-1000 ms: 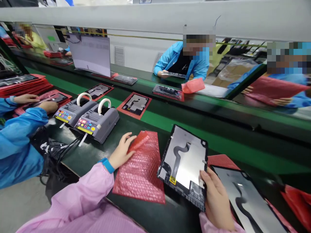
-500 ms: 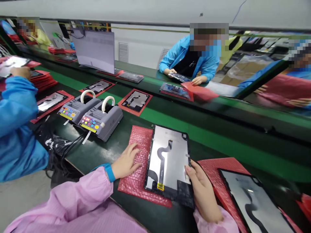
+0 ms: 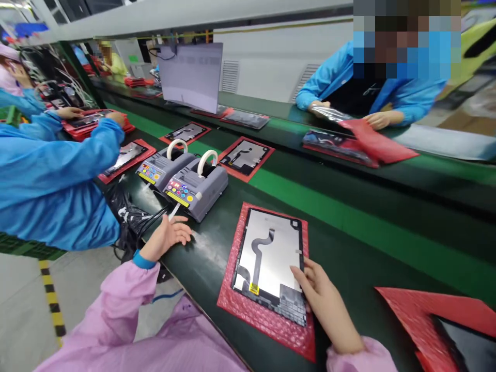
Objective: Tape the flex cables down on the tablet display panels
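A tablet panel (image 3: pixel 267 258), silver back up with a black flex cable, lies flat on a red bubble-wrap pad (image 3: pixel 267 320) on the dark bench in front of me. My right hand (image 3: pixel 321 299) rests on the panel's lower right corner, fingers pressed on its edge. My left hand (image 3: pixel 167 236) reaches left of the pad toward the nearer of two grey tape dispensers (image 3: pixel 197 185), fingers loosely apart right by the strip of tape hanging from its front.
A second tape dispenser (image 3: pixel 163 164) stands beside the first. More panels on red pads (image 3: pixel 245 157) ride the green conveyor belt (image 3: pixel 349 217). Another red pad with a panel (image 3: pixel 445 320) lies at right. A person in blue (image 3: pixel 54 181) works at left, another across the belt.
The panel has been laid flat on the red pad. My left hand left the pad and moved left to the tape dispenser. The view has swung to the left.
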{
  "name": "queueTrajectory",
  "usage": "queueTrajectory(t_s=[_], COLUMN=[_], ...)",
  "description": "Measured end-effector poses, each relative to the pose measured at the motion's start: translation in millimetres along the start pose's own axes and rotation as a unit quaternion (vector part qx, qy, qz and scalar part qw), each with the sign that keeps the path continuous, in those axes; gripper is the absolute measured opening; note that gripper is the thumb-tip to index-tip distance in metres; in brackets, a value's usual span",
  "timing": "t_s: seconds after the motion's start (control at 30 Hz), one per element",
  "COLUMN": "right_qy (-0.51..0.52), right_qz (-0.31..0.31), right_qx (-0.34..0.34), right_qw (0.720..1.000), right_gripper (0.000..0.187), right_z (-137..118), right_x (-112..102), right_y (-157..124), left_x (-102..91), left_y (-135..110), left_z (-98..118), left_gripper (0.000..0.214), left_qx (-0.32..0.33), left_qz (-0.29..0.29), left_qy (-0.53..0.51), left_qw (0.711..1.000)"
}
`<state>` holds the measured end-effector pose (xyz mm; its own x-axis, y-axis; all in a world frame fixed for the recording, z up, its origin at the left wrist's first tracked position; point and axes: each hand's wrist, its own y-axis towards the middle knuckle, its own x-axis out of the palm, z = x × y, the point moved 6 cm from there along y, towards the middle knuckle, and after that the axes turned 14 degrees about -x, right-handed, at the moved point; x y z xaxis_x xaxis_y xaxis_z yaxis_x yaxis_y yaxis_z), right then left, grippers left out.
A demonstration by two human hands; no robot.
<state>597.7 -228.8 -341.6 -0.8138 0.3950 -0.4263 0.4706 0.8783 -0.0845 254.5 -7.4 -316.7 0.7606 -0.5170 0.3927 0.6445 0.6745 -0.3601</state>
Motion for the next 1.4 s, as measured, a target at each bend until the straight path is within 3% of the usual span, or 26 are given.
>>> queueTrajectory(t_s=[0.1, 0.23, 0.43, 0.53, 0.63, 0.73, 0.83, 0.87, 0.9, 0.97, 1.03, 1.1, 1.17, 1.3, 1.4], right_qy=[-0.113, -0.12, -0.093, -0.084, -0.073, -0.059, -0.035, -0.024, -0.011, 0.021, 0.06, 0.098, 0.131, 0.127, 0.023], right_qz=[0.002, 0.013, 0.02, 0.022, 0.033, 0.051, 0.062, 0.063, 0.064, 0.065, 0.071, 0.081, 0.091, 0.063, 0.019], right_qx=[-0.017, -0.03, -0.036, -0.035, -0.033, -0.022, 0.004, 0.017, 0.029, 0.047, 0.055, 0.054, 0.04, 0.034, 0.02], right_qw=[0.993, 0.992, 0.995, 0.996, 0.996, 0.997, 0.997, 0.998, 0.997, 0.997, 0.994, 0.99, 0.986, 0.989, 0.999], right_gripper=[0.065, 0.067, 0.067, 0.064, 0.058, 0.055, 0.056, 0.057, 0.058, 0.059, 0.061, 0.062, 0.061, 0.059, 0.059], right_z=[-1.6, 1.6, 10.0, 4.4, -5.5, -10.4, -5.3, -2.0, 1.2, 5.7, 5.8, 2.1, -3.3, -4.2, -6.0], right_x=[-8.6, -9.7, -7.4, -6.8, -5.9, -6.2, -8.4, -9.4, -10.9, -14.6, -18.8, -22.1, -23.2, -13.7, -7.6], right_y=[1.4, 4.1, 5.6, 2.4, -1.9, -7.2, -17.2, -21.8, -26.5, -35.4, -41.4, -43.7, -42.4, -36.6, -36.9], left_x=[-16.3, -47.1, -109.3, -117.7, -113.0, -91.4, -38.5, -9.6, 23.8, 85.0, 123.7, 138.9, 139.5, 131.2, 132.3], left_y=[-4.6, -21.8, -16.3, 2.7, 9.2, -10.5, -39.6, -45.7, -45.0, -37.3, -27.1, -17.7, -10.0, -0.4, 2.0], left_z=[28.2, 63.7, 82.8, 97.2, 114.6, 121.2, 96.4, 83.2, 66.1, 21.2, -22.2, -49.7, -61.3, -63.6, -62.9], left_gripper=[0.041, 0.041, 0.045, 0.041, 0.032, 0.025, 0.018, 0.015, 0.011, 0.011, 0.017, 0.021, 0.025, 0.025, 0.02], left_qx=[0.034, 0.159, 0.133, 0.136, 0.2, 0.318, 0.411, 0.441, 0.439, 0.358, 0.237, 0.147, 0.096, 0.054, 0.046], left_qz=[0.042, 0.147, 0.344, 0.364, 0.369, 0.395, 0.381, 0.331, 0.234, 0.056, -0.035, -0.052, -0.038, -0.021, -0.027], left_qy=[0.053, 0.02, 0.006, 0.039, 0.043, 0.029, 0.045, 0.092, 0.149, 0.248, 0.307, 0.314, 0.291, 0.245, 0.239], left_qw=[0.997, 0.976, 0.93, 0.92, 0.907, 0.862, 0.827, 0.829, 0.855, 0.898, 0.921, 0.936, 0.951, 0.968, 0.97])
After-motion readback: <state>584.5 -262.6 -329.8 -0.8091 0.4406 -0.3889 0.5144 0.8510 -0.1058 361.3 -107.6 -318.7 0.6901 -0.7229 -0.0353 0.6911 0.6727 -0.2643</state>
